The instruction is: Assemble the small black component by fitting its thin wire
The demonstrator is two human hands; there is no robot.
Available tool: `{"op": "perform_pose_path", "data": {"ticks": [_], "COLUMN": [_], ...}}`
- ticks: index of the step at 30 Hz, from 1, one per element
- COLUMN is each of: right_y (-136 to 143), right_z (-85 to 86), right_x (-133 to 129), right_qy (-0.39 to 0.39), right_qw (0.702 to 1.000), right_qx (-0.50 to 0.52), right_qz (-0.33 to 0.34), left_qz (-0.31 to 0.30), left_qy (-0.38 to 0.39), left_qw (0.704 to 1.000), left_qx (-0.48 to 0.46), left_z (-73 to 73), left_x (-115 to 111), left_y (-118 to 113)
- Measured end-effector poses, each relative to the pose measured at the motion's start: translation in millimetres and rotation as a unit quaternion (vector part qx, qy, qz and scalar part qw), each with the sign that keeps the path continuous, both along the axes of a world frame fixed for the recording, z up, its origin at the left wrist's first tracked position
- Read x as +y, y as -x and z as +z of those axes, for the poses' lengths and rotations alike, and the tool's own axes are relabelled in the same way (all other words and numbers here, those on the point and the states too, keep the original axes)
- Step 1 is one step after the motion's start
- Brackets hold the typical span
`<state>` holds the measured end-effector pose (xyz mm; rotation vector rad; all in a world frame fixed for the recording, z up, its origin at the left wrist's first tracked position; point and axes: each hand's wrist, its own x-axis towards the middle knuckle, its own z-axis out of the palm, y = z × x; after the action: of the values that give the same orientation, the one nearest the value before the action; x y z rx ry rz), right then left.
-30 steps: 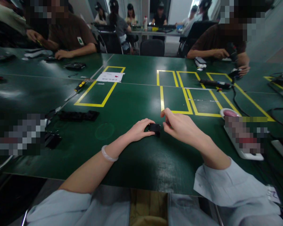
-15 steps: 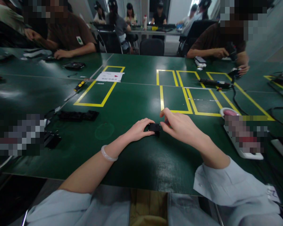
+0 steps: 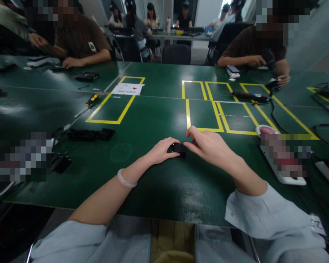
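Observation:
A small black box-shaped part [image 3: 179, 147] lies low over the green table, its exact kind unclear. My left hand [image 3: 163, 149] grips its left end, thumb along the near side and fingers along the far side. At the part's right end is my right hand [image 3: 208, 146], with its fingers curled and the thumb tip at or very near the part. Whatever the right fingers pinch, if anything, is too small and dark to make out.
Yellow tape rectangles [image 3: 188, 113] mark the green table [image 3: 153, 193]. To the left lie a black strip-shaped object [image 3: 90, 134] and a yellow-black tool [image 3: 92, 100]. At right is a white-edged phone-like object [image 3: 290, 180]. Co-workers sit across, near a black cylindrical tool [image 3: 249, 96].
My right thumb has shifted slightly left, closer to the black part. My left hand keeps its grip in the same place.

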<state>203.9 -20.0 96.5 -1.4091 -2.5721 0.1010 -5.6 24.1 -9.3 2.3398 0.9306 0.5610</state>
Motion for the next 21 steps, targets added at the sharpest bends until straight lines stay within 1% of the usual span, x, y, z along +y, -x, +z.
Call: {"op": "perform_pose_path", "data": {"ticks": [3,11,17,21], "right_y": [-0.7,-1.1,-1.4,-1.7], "right_z": [-0.5,-1.6,-1.1,-3.1], "right_x": [0.9,1.2,1.6,1.8], "right_qy": [-0.002,0.007,-0.004,-0.004], "right_qw": [1.0,1.0,1.0,1.0], "right_qx": [-0.013,0.01,-0.014,0.0], "right_qz": [-0.004,0.006,-0.001,0.004], "left_qz": [-0.004,-0.006,-0.005,-0.005], "left_qy": [-0.003,-0.007,-0.005,-0.008], "left_qw": [1.0,1.0,1.0,1.0], "left_qx": [-0.001,-0.008,-0.006,-0.008], "left_z": [-0.2,0.1,0.6,0.1], "left_x": [-0.1,-0.2,-0.5,-0.4], "left_y": [0.5,0.6,0.6,0.3]}}
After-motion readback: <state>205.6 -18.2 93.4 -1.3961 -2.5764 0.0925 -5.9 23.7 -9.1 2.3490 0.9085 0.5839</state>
